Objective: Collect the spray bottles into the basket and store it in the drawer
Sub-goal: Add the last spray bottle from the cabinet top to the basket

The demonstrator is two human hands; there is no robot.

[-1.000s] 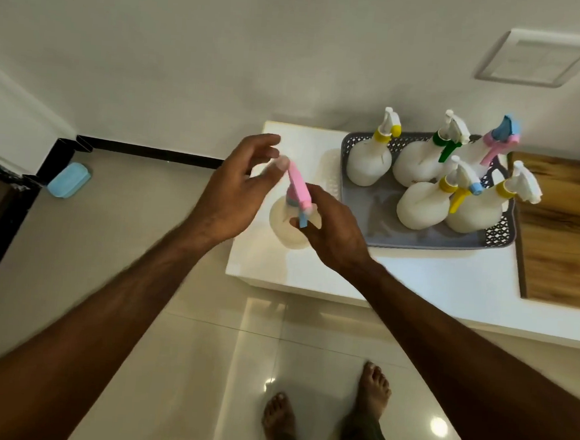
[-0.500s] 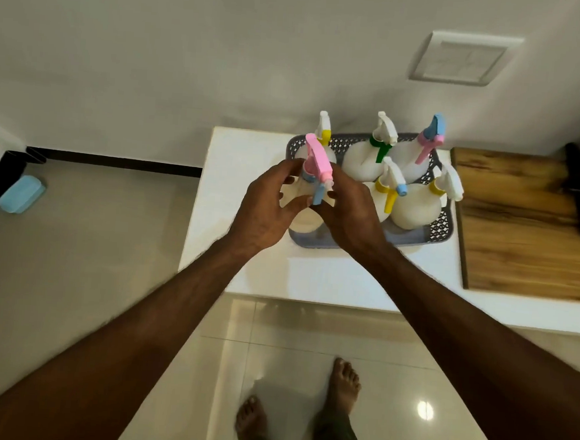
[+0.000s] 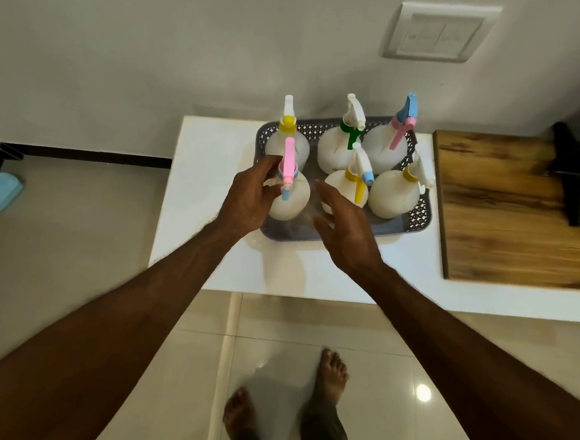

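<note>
1. Progress: I count six spray bottles standing in the grey basket (image 3: 415, 221), which sits on the white tabletop (image 3: 210, 166). No bottle left outside it that I can see, so collecting looks approx. done. Left to do: carry basket to the drawer & store it. No drawer visible from the head cam.
2. Pink-trigger bottle (image 3: 288, 194) is upright in the basket's near-left corner, just in front of the yellow-collar bottle (image 3: 287, 140).
3. Left hand (image 3: 249, 199): arm stretched fwd over the tabletop edge, grip wrapped round the pink-trigger bottle's neck/shoulder, fingers curled on its left side.
4. Right hand (image 3: 345, 223): arm fwd, grip open, fingers spread & relaxed, holding nothing, hovering over the basket's near edge, just beside the pink-trigger bottle, not touching it as far as I can tell.
</note>
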